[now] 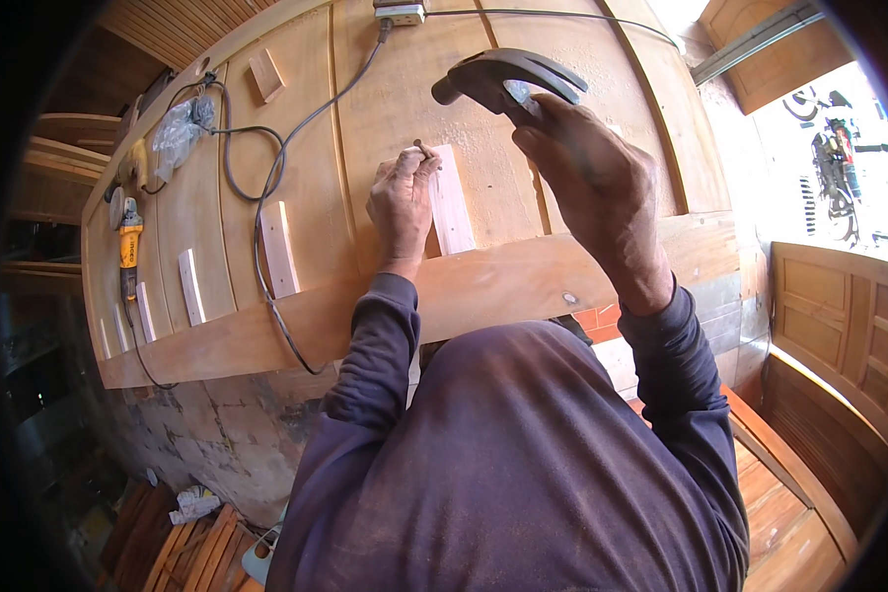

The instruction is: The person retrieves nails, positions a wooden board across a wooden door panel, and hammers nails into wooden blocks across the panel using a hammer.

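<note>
My right hand (602, 187) grips a claw hammer (493, 77) near its head, raised above the wooden work surface. The hammer's dark metal claw points right and its striking face points left. My left hand (401, 202) pinches a nail (421, 148) between thumb and fingertips, at the far end of a pale wood strip (452, 207). That strip lies on the large wooden panel (503, 158), its near end by the panel's front rail (523, 264). Whether the nail's tip touches the wood is hidden by my fingers.
Several more pale strips, one a block (279, 252), stand along the rail to the left. A yellow angle grinder (129, 247) lies at the panel's left side. Its dark cable (266, 187) loops across the panel near a plastic bag (176, 138). A power socket (400, 14) sits at the far edge.
</note>
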